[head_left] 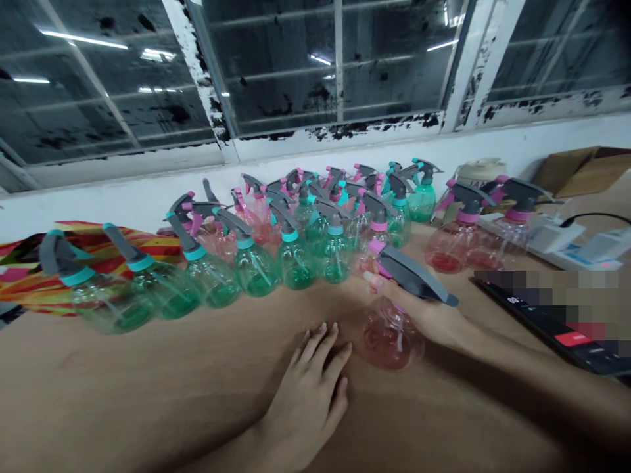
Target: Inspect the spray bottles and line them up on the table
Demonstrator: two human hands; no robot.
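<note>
My right hand [426, 315] grips a pink see-through spray bottle [392, 338] by its neck, under the grey trigger head [411, 272], and holds it just above or on the brown table [148, 394]. My left hand [310, 394] lies flat on the table beside the bottle, fingers stretched out, holding nothing. Right behind them stand several green spray bottles [256, 266] in a row.
More pink and green spray bottles [340, 197] crowd the back by the white wall. Two pink bottles [456, 230] stand at the right near a white power strip [552, 240], a black phone [552, 325] and a cardboard box [586, 167]. A striped cloth [29, 269] lies at the left.
</note>
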